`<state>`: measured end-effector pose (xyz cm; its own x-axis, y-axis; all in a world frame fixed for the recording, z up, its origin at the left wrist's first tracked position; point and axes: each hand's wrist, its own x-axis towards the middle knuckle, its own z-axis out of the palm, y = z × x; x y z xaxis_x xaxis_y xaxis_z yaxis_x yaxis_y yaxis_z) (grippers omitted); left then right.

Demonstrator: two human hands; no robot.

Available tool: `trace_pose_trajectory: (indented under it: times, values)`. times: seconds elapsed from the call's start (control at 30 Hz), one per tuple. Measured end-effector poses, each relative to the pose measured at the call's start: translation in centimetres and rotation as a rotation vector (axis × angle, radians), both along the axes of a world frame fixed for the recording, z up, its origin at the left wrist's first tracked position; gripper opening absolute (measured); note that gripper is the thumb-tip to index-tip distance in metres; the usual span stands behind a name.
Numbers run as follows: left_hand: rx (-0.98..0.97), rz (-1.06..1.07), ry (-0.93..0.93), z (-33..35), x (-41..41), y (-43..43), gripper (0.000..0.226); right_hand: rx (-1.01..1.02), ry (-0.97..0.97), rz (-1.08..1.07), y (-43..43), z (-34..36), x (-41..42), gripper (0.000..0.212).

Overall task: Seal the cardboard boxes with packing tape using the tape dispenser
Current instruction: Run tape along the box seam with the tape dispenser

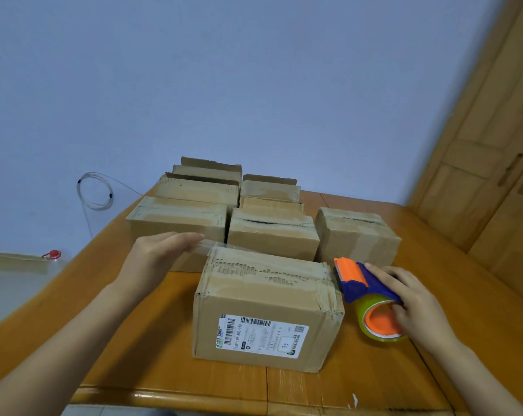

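2 hands flank the nearest cardboard box (266,304) on the table (134,340). The left hand (161,253), fingers straight, touches the clear tape end (207,246) at the box's far left corner. The right hand (416,298) curls around the blue-and-orange tape dispenser (365,283) at the box's upper right edge. Several more boxes (272,235) stand behind.

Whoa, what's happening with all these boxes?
A person is taping a cardboard box shut on a wooden table. Their right hand grips the orange-and-blue dispenser at the box's right end. Their left hand, fingers straight, touches the clear tape at the box's left end. Other boxes sit behind it, some with flaps up.
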<state>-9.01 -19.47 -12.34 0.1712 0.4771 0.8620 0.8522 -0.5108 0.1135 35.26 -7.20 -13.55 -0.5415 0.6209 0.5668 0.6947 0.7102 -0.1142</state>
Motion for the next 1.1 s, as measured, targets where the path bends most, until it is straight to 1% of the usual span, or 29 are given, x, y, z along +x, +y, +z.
trace_pose_trajectory:
  times: [0.13,0.27,0.3,0.37,0.4,0.47,0.5,0.63,0.73,0.8,0.83,0.87,0.93,0.97,1.0,1.1]
  values:
    - [-0.042,-0.067,-0.261,0.0,1.3,-0.2,0.038,0.003,-0.02,-0.013,-0.1,0.2,0.0,0.094]
    - [-0.069,-0.092,-0.374,0.7,2.2,-0.4,0.038,0.022,-0.038,-0.016,-0.2,0.4,0.0,0.098]
    - [-0.088,-0.095,-0.4,0.8,2.2,-0.5,0.033,0.026,-0.041,-0.013,-0.2,0.5,0.0,0.098]
    - [-0.145,-0.103,-0.452,1.2,2.4,-0.7,0.011,0.035,-0.046,-0.007,-0.3,0.6,0.0,0.099]
    - [-0.184,-0.109,-0.484,1.4,2.4,-0.8,0.01,0.041,-0.049,-0.005,-0.3,0.6,-0.1,0.099]
    - [-0.273,-0.127,-0.564,1.8,2.6,-1.2,0.022,0.054,-0.055,-0.005,-0.2,0.7,-0.1,0.098]
    - [-0.318,-0.14,-0.607,2.0,2.7,-1.4,0.024,0.062,-0.061,-0.007,-0.1,0.7,-0.1,0.097]
    - [-0.449,-0.181,-0.705,2.2,2.5,-1.8,0.018,0.071,-0.068,-0.019,0.0,0.6,-0.1,0.094]
    - [-0.538,-0.266,-0.731,2.4,2.5,-2.2,0.035,0.08,-0.065,-0.02,0.0,0.5,-0.1,0.096]
    - [-0.554,-0.304,-0.731,2.6,2.3,-2.4,0.037,0.088,-0.065,-0.018,0.0,0.5,0.0,0.096]
    - [-0.552,-0.325,-0.748,2.7,2.2,-2.5,0.033,0.089,-0.065,-0.02,0.0,0.6,-0.1,0.096]
    - [-0.548,-0.348,-0.781,2.7,2.2,-2.6,0.031,0.091,-0.066,-0.024,0.0,0.6,-0.1,0.096]
    - [-0.543,-0.373,-0.905,3.0,2.5,-2.7,0.04,0.098,-0.069,-0.028,-0.1,0.7,-0.1,0.096]
    - [-0.531,-0.353,-0.965,3.1,2.9,-2.7,0.043,0.099,-0.069,-0.029,-0.1,0.7,-0.2,0.096]
    - [-0.505,-0.303,-0.998,3.2,3.3,-2.6,0.04,0.096,-0.067,-0.029,-0.2,0.7,-0.2,0.096]
    - [-0.445,-0.109,-1.043,3.8,4.7,-2.3,0.011,0.09,-0.061,-0.026,-0.3,0.8,-0.2,0.098]
